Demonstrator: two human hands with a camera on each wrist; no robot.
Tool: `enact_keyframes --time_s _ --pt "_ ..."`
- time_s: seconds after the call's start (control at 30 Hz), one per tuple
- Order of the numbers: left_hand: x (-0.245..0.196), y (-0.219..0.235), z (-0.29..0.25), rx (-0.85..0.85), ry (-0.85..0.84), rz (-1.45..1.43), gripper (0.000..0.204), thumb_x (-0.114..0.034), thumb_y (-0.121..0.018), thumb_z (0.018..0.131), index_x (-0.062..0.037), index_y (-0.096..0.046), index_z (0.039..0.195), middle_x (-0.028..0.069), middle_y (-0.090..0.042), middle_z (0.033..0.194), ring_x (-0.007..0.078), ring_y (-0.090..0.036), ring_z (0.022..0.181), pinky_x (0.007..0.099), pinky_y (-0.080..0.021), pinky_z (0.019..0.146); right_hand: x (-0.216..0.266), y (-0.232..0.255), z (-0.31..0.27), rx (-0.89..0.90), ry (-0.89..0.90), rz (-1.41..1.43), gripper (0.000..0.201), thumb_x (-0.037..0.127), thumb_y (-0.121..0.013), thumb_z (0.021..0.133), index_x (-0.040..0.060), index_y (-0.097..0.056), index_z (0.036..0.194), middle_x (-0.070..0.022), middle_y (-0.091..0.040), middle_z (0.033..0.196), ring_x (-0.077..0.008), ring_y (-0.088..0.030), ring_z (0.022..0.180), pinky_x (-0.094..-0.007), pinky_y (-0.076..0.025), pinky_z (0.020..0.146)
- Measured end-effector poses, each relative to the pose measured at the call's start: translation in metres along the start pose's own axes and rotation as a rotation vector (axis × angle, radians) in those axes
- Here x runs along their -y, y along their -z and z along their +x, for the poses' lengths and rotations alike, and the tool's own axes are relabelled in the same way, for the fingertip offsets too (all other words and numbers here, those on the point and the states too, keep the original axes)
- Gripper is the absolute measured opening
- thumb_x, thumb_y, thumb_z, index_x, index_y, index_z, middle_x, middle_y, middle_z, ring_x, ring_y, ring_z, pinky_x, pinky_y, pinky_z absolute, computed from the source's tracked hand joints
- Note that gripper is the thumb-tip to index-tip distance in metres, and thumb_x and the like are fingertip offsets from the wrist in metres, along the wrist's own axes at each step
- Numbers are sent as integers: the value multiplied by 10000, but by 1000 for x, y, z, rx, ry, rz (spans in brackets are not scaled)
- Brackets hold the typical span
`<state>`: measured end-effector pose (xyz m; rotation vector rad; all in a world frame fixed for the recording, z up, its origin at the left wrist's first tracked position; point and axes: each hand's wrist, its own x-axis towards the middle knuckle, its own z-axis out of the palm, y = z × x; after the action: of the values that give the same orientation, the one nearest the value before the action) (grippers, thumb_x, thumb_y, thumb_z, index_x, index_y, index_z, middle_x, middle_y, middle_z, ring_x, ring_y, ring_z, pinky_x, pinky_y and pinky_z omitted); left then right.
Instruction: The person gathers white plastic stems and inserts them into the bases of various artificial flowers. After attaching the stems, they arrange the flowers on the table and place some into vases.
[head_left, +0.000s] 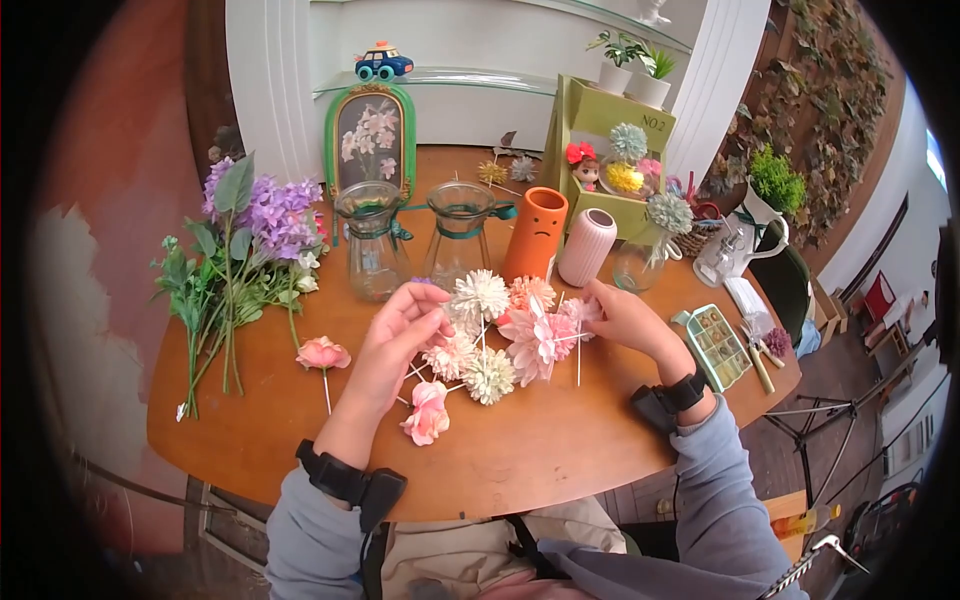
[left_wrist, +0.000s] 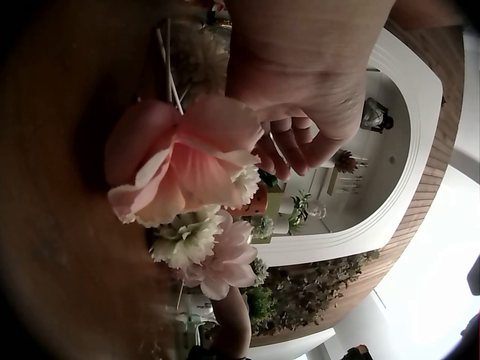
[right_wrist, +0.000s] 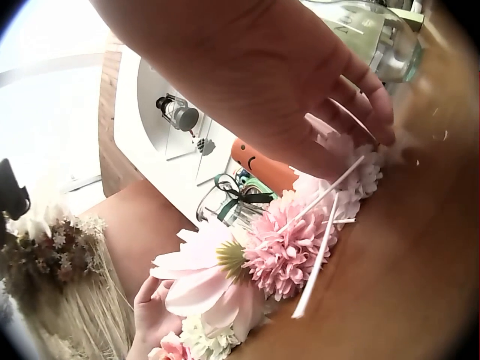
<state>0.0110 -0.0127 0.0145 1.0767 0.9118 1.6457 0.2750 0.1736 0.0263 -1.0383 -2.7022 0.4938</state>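
Between both hands' grips (head_left: 400, 330) (head_left: 625, 318), flower stems (head_left: 578, 350).

The right hand (right_wrist: 262, 82) reaches over the worktop (right_wrist: 405, 285), its fingers (right_wrist: 367, 90) curled down onto a pale pink bloom (right_wrist: 352, 169), apparently pinching it. A white stem (right_wrist: 319, 199) slants across a pink pompom flower (right_wrist: 289, 244). Beside it lies a big pale flower (right_wrist: 206, 274). An orange vase (right_wrist: 262, 166) stands behind.

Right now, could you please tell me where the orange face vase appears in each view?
Head: orange face vase stands upper centre, behind the flower pile.
Left wrist: a small orange patch at centre, behind the petals.
Right wrist: centre, lying slantwise.
Shared landmark: the flower pile.
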Motion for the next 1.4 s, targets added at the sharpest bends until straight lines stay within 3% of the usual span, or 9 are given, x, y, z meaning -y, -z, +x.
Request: enact_keyframes --time_s 0.2,0.33,0.47,0.6,0.8,1.03,1.27,1.4 --pt "1 2 1 0 -1 13 207 -175 -539 903 -72 -508 1080 -7 -556 894 56 -539 827 201 -426 719 18 23 -9 -185 97 -191 289 131 -673 716 29 -524 941 -153 -536 944 -351 -571 858 -407 -473 739" --pt "0 1 1 -6 -5 12 209 -167 -536 904 -67 -505 1085 -8 -557 896 57 -539 829 202 -428 724 33 54 -7 -524 81 -210 293 109 -693 707 41 -514 928 -145 -516 948 -353 -563 853 -403 -477 719" --pt "-1 1 1 -14 2 1 215 -165 -548 898 -74 -497 1085 -3 -548 883 68 -538 836 212 -425 743 29 78 4 -978 234 -383 321 18 -680 672 45 -507 940 -136 -510 1065 -341 -542 943 -396 -485 729" --pt "0 2 1 -28 6 -9 222 -166 -553 895 -75 -493 1089 0 -543 876 74 -537 839 216 -422 749 26 89 12 -1112 149 -540 353 -24 -645 619 58 -513 936 -122 -502 1110 -319 -527 990 -400 -484 766" --pt "0 3 2 -24 3 0 231 -158 -544 899 -73 -486 1105 -1 -539 874 73 -536 833 215 -421 750 7 78 34 -1090 219 -727 346 -8 -650 631 49 -517 946 -128 -503 1110 -325 -513 1012 -397 -477 793" --pt "4 9 4 -120 -55 -31 247 -173 -526 913 -84 -492 1141 -11 -552 886 63 -538 832 212 -417 743 28 42 28 -886 260 -603 345 19 -650 646 56 -522 964 -138 -497 1131 -324 -503 1037 -405 -460 811" --pt "6 11 4 -157 -41 -25 253 -218 -484 937 -85 -488 1151 0 -540 887 89 -536 850 236 -418 760 79 10 -1 -321 445 -226 392 97 -641 737 56 -515 1105 -148 -499 1138 -330 -506 1043 -409 -455 828" --pt "7 14 5 -151 5 -25 339 -267 -444 957 -87 -450 1245 22 -556 949 106 -546 878 235 -418 767 65 -14 10 -253 423 -238 395 120 -625 773 67 -513 1147 -157 -499 1141 -339 -513 1029 -415 -461 829"
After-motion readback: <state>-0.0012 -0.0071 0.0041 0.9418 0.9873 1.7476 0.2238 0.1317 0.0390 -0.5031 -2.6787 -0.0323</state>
